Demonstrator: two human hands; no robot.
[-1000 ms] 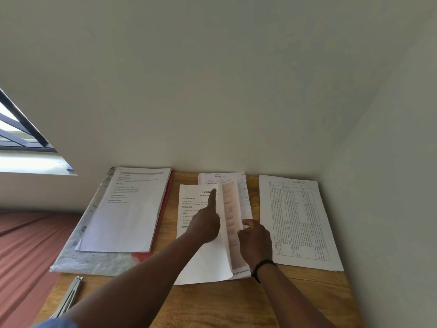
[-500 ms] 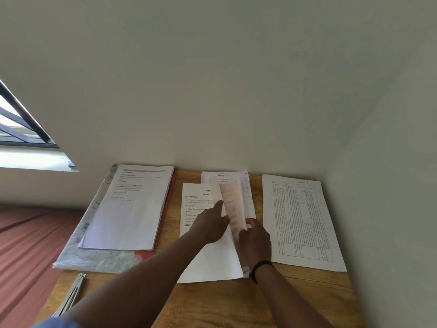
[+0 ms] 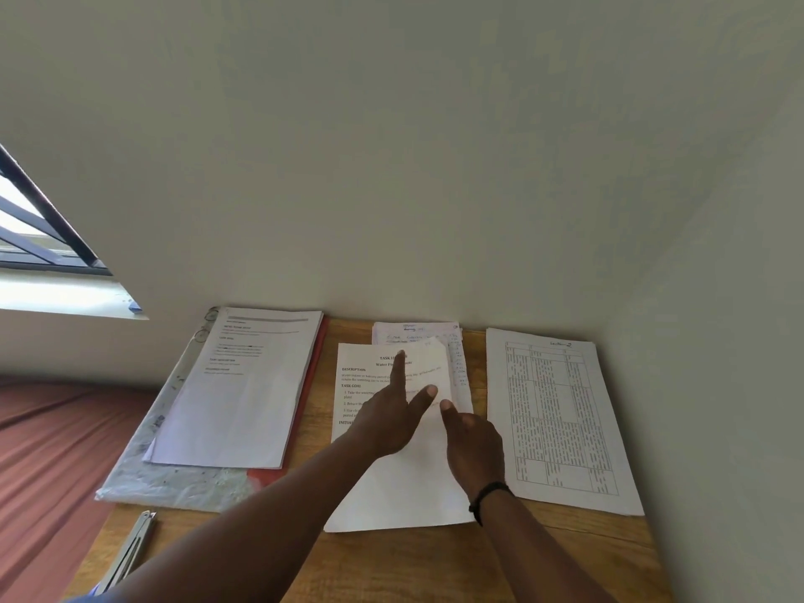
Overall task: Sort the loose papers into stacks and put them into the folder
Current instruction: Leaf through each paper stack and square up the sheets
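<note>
I am seeing that the pinkish sheet which was standing half turned between the hands half a second ago is no longer raised; the middle stack [image 3: 391,493] is now lying flat with its printed white page on top, at the middle of the table [image 3: 435,567]. The left hand [image 3: 391,417] is resting on that page with forefinger and another finger stretched straight towards the far edge, gripping nothing. The right hand [image 3: 472,446] is lying at the stack's right border with a finger reaching out onto the paper, and I cannot tell whether it is pinching a sheet; a dark band is circling its wrist. A handwritten sheet [image 3: 417,332] is peeking out beyond the stack's far end. Towards the right edge a sheet with a printed grid [image 3: 561,420] is lying apart from the hands. At the far left corner the open folder [image 3: 182,480] is carrying a stack of printed pages [image 3: 243,398], its red cover showing beside them. A metal tool [image 3: 130,550] is sitting at the near left corner.
</note>
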